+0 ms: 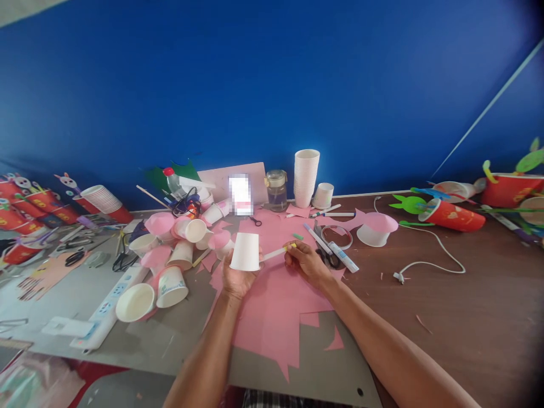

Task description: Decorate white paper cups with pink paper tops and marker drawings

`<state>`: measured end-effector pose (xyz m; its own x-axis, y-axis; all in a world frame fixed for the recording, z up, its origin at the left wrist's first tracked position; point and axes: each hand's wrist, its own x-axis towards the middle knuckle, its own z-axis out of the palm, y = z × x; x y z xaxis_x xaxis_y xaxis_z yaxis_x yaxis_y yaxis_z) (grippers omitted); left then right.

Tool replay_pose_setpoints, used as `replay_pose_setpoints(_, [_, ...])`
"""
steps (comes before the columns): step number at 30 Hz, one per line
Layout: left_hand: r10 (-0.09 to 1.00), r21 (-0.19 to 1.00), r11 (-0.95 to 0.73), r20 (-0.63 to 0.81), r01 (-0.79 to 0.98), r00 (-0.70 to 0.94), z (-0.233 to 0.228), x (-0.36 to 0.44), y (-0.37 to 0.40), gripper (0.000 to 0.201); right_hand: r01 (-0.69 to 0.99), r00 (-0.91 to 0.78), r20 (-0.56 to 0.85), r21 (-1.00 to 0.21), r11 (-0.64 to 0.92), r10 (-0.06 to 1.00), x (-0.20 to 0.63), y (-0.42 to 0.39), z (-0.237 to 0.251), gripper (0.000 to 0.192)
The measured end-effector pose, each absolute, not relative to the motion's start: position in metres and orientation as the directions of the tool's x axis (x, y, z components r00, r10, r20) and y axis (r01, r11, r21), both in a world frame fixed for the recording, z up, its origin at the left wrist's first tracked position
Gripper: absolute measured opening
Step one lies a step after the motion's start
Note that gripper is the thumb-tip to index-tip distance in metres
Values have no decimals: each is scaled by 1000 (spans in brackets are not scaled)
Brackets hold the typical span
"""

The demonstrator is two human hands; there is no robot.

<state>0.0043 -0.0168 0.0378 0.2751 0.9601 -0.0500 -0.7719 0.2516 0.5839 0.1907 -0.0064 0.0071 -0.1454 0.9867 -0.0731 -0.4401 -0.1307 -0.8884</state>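
Observation:
In my left hand [239, 282] is a plain white paper cup [245, 252], turned upside down, with the fingers wrapped around it from below and behind. My right hand [306, 262] pinches the yellow end of a narrow white strip [274, 254] between thumb and fingers. The strip's other end reaches the side of the cup; whether it is stuck there I cannot tell. Both hands are above a large sheet of pink paper [272, 317] with ragged cut edges. Black scissors [334, 259] and a tape roll [349, 238] lie beside my right hand.
To the left are several paper cups with pink tops [159, 224] and a white power strip [111, 303]. A tall stack of white cups [306, 178] and a glass jar [277, 190] stand against the blue wall. At right lie a white cable [446, 249] and red cups [457, 215].

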Motion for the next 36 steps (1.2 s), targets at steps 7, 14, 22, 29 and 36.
replay_pose_setpoints(7, [957, 567, 261, -49, -781, 284, 31, 6, -15, 51, -450, -151, -78, -882, -139, 985, 188, -7, 6, 36])
replay_pose_setpoints(14, [965, 567, 248, -76, -786, 250, 26, 8, -14, 45, -461, -174, -89, -873, -161, 981, 186, -9, 6, 38])
replay_pose_setpoints(22, [963, 519, 270, -131, -811, 236, 22, 8, -11, 38, -502, -193, -106, -844, -191, 975, 182, -12, 7, 44])
replay_pose_setpoints(29, [961, 488, 277, -150, -828, 233, 21, 9, -12, 39, -500, -194, -96, -847, -183, 976, 181, -16, 7, 42])
replay_pose_setpoints(36, [954, 520, 274, -39, -809, 298, 31, 10, -15, 45, -526, -196, -61, -836, -157, 979, 181, -15, 16, 42])
